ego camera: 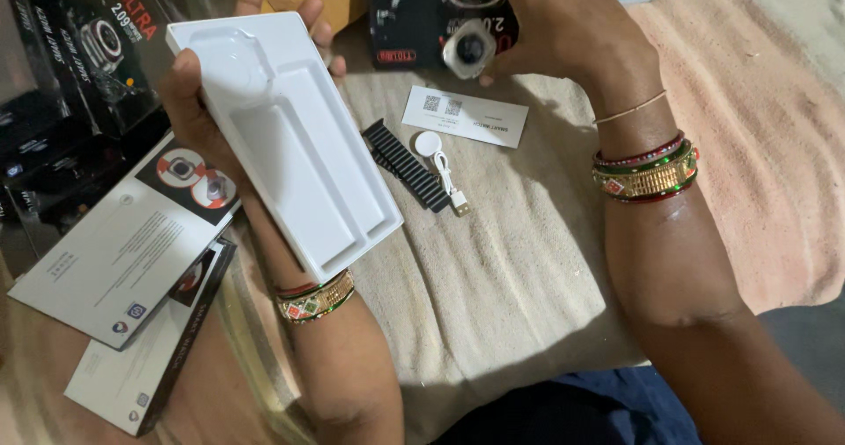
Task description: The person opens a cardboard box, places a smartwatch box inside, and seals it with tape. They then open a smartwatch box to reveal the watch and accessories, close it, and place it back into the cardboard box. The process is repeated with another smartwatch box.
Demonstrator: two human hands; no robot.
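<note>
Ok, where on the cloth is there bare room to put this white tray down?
Bare cloth lies below the black strap and charging cable, between the left hand holding the white tray and the right forearm. Another bare patch lies right of the right hand. The left side is crowded with boxes.
</note>
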